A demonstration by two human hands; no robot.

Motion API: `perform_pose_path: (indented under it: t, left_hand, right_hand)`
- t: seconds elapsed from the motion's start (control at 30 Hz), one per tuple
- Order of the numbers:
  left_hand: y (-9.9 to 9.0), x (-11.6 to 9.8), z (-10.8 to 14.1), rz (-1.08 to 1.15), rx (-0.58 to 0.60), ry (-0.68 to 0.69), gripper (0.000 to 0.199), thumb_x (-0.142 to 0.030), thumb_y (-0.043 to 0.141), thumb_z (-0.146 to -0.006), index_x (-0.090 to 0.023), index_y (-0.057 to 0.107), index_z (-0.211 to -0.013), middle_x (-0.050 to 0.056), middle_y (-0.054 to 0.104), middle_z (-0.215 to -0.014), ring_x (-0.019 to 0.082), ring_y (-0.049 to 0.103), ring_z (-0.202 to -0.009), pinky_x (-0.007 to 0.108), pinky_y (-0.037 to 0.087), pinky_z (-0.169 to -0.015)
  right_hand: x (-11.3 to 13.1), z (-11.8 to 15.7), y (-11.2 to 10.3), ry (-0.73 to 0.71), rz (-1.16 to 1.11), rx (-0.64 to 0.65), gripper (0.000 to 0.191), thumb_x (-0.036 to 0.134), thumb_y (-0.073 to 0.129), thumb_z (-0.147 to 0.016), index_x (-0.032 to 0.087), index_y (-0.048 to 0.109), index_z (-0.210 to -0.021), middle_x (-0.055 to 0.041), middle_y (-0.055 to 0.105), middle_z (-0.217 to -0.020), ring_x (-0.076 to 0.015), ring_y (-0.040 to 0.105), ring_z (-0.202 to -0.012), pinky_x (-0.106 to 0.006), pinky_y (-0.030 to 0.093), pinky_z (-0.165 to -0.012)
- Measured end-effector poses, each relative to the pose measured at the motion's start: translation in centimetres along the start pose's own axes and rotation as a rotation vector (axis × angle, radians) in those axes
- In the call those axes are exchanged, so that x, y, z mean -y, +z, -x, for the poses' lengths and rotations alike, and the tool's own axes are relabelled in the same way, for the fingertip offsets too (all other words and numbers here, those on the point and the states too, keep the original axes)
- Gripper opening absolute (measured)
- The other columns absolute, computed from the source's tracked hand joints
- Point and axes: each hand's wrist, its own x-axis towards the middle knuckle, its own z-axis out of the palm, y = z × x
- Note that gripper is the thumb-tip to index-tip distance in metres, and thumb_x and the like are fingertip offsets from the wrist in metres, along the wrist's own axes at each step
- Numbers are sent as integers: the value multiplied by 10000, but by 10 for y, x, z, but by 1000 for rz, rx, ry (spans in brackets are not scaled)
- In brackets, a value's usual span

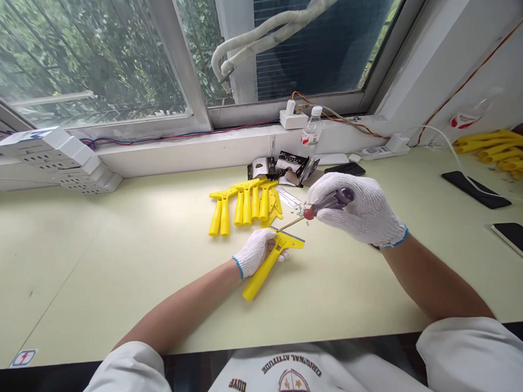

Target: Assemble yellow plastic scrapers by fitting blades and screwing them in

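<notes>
Pale table (129,242), yellow scraper (265,270), capped bottle (312,133)

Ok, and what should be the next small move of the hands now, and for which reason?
Probably the right hand should give the screwdriver a small, careful turn. Its tip appears to meet the head of the yellow scraper, and the left hand already holds that scraper. Whether the tip sits in a screw is too small to tell.
</notes>
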Motion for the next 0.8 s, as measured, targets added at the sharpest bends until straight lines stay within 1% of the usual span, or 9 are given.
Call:
perform_pose_path:
  t: [0.1, 0.17, 0.4, 0.57, 0.67, 0.8]
  left_hand:
    - [0, 0, 0, 22, -39, -31, 282, -389, 636, -880, -125, 651, -977, 173, 764, -878, 249, 736, -653, 353, 604, -595]
    - [1, 1, -1, 25, -55, -36, 279, -387, 641, -879, -125, 651, -974, 169, 758, -866, 244, 730, -651, 352, 605, -595]
    - [3, 0, 0, 15, -54, -3, 245, -359, 610, -897, -130, 647, -974, 157, 752, -839, 234, 721, -630, 332, 585, -581]
    - [4, -1, 1, 17, -62, 4, 241, -351, 601, -907, -127, 643, -984, 162, 757, -859, 233, 719, -625, 335, 580, -582]
    - [5, -1, 2, 22, -69, 5, 233, -348, 604, -900, -129, 634, -978, 152, 746, -838, 237, 720, -620, 335, 575, -577]
    - [5, -1, 1, 33, -76, 9, 233, -357, 624, -888, -141, 613, -974, 140, 738, -828, 236, 719, -609, 332, 569, -569]
  right_hand:
    - [1, 1, -1, 29, -25, 0, 170, 383, 855, -917, 261, 743, -956, -34, 768, -853, -172, 741, -672, -282, 615, -602]
    - [2, 1, -1, 23, -15, -2, 172, 398, 841, -927, 258, 742, -943, -37, 768, -848, -171, 741, -679, -279, 616, -602]
    - [4, -1, 0, -9, 19, 17, 156, 391, 816, -950, 254, 741, -946, -39, 771, -842, -168, 739, -683, -277, 609, -612]
    - [4, 0, 1, -56, 35, 44, 89, 319, 791, -964, 249, 740, -982, -44, 775, -866, -168, 746, -716, -276, 608, -631]
    - [4, 0, 1, -44, 36, 41, 93, 330, 791, -963, 255, 738, -974, -42, 778, -867, -171, 745, -717, -278, 609, -623]
    - [3, 1, 0, -18, -3, 18, 144, 368, 829, -941, 252, 745, -957, -37, 771, -860, -166, 741, -697, -272, 610, -620]
